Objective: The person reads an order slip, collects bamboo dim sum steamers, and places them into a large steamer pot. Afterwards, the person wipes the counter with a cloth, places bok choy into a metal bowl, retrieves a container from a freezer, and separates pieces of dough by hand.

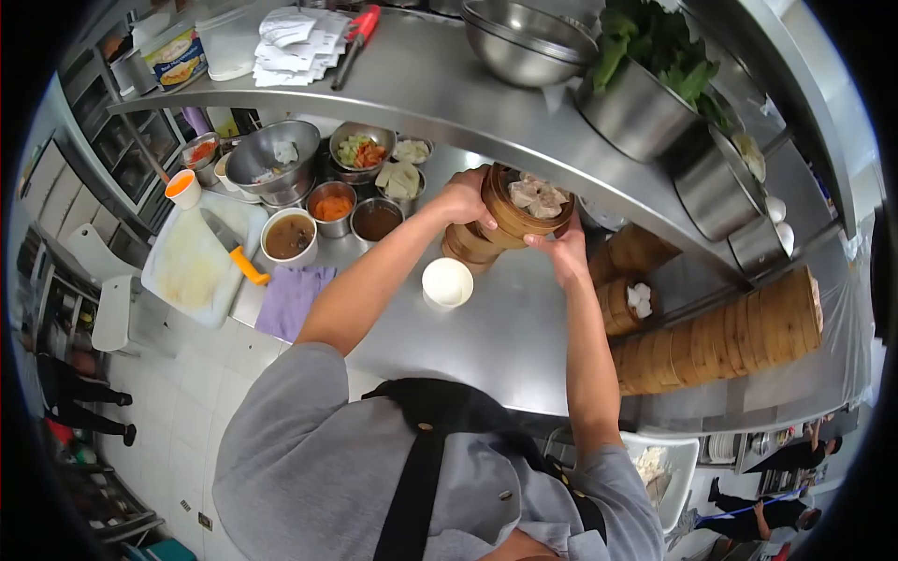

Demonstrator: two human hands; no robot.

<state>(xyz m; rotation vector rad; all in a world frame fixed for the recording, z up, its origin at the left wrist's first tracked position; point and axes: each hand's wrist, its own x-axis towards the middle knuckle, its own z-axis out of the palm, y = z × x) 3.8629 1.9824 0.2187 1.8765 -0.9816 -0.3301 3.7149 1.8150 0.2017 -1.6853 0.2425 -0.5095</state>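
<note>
Between my two hands is a round bamboo steamer basket (510,222), tilted a little, with several pale dumplings (538,197) inside. My left hand (468,199) grips its left side, and my right hand (564,252) grips the right side near the bottom. Just under it stands another bamboo steamer (470,247), partly covered by the held one; I cannot tell if the two touch. A white round cup (447,283) sits on the steel counter (402,327) in front of them. The upper shelf lies close to the held basket's far rim.
Overhead is a steel shelf (412,98) with bowls and leafy greens (659,56). To the left are a cutting board (201,262), an orange-handled knife (249,266), a purple cloth (292,301) and several ingredient bowls. Stacked steamers (720,337) lie right. Other people stand in the background.
</note>
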